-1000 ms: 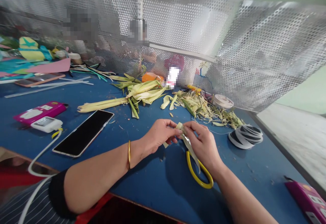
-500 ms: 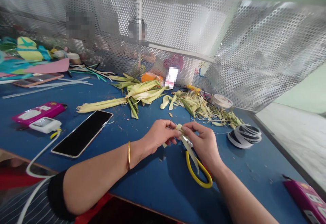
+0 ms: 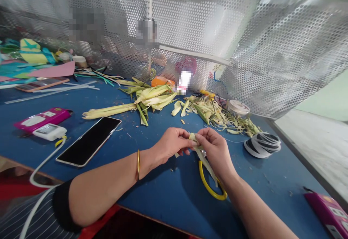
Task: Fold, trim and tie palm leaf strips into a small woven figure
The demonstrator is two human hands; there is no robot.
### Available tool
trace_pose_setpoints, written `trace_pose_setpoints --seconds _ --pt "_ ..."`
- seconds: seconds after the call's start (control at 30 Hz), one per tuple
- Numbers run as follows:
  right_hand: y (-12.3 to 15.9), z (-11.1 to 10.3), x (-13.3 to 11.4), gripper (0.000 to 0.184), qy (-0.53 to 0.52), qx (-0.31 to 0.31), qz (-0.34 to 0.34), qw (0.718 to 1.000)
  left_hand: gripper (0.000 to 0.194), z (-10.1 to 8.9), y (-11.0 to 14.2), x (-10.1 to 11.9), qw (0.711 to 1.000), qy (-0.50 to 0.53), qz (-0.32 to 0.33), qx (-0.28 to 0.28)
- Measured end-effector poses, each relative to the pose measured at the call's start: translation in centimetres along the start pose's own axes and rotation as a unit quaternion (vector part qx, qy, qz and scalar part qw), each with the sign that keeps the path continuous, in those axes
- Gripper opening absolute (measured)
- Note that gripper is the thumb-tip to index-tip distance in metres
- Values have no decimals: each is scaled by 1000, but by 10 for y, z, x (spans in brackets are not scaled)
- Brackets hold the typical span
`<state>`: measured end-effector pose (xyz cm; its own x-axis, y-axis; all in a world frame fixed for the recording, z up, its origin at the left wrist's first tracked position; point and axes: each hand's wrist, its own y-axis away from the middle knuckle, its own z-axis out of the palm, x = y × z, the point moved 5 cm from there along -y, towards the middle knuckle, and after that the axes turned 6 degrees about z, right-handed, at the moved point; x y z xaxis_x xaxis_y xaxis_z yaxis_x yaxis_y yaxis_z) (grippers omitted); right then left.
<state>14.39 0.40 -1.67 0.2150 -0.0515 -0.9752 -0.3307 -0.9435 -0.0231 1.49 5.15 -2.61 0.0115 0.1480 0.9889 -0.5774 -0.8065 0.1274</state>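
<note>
My left hand (image 3: 174,141) and my right hand (image 3: 214,148) meet above the blue table, both pinching one pale strip of corn husk (image 3: 206,163). The strip is folded or looped at the fingertips, and its loose tail hangs down toward me. Another short pale end shows below my left fingers. Under my right hand lie scissors with yellow handles (image 3: 209,188); the hand and strip partly hide their metal part. Beyond my hands are a bundle of green and cream corn husks (image 3: 154,99) and a heap of torn husk scraps (image 3: 208,110).
A dark-screened phone (image 3: 89,141) lies left of my left forearm, beside a magenta pack (image 3: 43,118) and a white corded device (image 3: 50,131). A spool of white line (image 3: 262,145) stands at right. Another magenta pack (image 3: 327,211) lies near right. A perforated metal screen (image 3: 190,25) rises behind.
My fingers have shifted slightly on the husk strip, and its tail has swung a little to the right. Both hands keep their pinch; the surroundings stay the same.
</note>
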Motion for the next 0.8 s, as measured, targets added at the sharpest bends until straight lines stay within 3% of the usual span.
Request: trace_pose_setpoints --seconds 0.17,0.3,0.5,0.6,0.7,0.8 --pt "1 -4 -15 26 63 -16 -45 997 12 -2 1 4 1000 9 -3 15" --pt "2 -7 -26 18 116 -45 -98 987 8 -5 0 7 999 21 5 38" --pt "1 -10 -19 9 141 19 -83 986 7 -1 1 1 999 -37 1 24" --pt "2 -7 -21 9 146 -17 -95 985 5 -1 0 0 998 -58 3 21" --pt "4 -5 -27 22 156 -64 -106 980 5 -2 0 2 998 -65 9 25" --pt "3 -6 -28 25 165 -50 -96 980 8 2 3 5 996 -86 12 -9"
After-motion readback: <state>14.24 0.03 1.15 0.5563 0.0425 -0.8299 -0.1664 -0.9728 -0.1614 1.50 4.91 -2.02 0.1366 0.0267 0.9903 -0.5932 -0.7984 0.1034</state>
